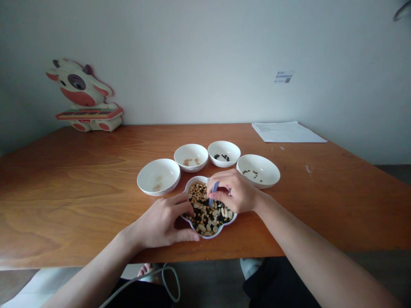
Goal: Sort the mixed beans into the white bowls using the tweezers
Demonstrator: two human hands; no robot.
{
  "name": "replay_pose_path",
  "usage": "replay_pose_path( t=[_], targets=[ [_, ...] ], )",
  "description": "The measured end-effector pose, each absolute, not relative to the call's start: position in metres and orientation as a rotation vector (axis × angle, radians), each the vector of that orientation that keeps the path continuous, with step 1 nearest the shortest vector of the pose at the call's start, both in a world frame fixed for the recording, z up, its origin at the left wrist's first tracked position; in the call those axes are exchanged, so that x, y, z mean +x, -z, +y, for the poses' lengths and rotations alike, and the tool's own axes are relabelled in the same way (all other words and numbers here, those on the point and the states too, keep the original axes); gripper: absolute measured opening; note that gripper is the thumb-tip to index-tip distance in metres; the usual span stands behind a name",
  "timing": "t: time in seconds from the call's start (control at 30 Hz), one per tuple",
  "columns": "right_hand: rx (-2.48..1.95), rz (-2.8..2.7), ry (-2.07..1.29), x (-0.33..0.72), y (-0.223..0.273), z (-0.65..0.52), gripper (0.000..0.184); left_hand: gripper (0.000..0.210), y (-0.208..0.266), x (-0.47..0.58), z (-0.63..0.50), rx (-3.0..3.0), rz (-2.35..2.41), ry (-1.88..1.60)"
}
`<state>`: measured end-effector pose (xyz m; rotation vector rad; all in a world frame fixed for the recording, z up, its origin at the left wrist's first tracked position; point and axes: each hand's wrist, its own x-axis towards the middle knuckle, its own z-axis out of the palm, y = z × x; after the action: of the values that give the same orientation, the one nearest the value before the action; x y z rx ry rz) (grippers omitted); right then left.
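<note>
A flower-shaped bowl [221, 230] with a pale purple rim sits near the table's front edge. It holds a mix of yellow kernels, small black beans and larger pale oval seeds. My left hand [165, 218] grips its left side, fingers curled over the rim and thumb along the front. Above the bowl's right part, my right hand [236, 190] pinches light purple tweezers [213, 192] that point down into the mix. Their tips are hard to make out among the seeds, so I cannot tell whether they hold one.
Behind the bowl, white bowls stand in an arc: one with pale pieces [144, 182], one with yellowish pieces [180, 156], one with black beans [236, 156], one with greenish-brown beans [271, 171]. A cow toy keyboard [86, 100] and papers [289, 131] are farther back. A cable [176, 282] hangs below.
</note>
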<state>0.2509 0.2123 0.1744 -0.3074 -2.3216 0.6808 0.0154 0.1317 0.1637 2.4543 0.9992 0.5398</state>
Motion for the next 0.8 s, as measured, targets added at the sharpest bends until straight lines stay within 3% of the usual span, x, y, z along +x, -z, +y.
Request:
replay_pose_path(
  t=[0.8],
  targets=[
    [-0.295, -2.28, -0.714, 0.2528, -0.1746, 0.2131, 0.014, 0.04, -0.1628, 0.0145, 0.1302, 2.445, 1.021, -0.525]
  ],
)
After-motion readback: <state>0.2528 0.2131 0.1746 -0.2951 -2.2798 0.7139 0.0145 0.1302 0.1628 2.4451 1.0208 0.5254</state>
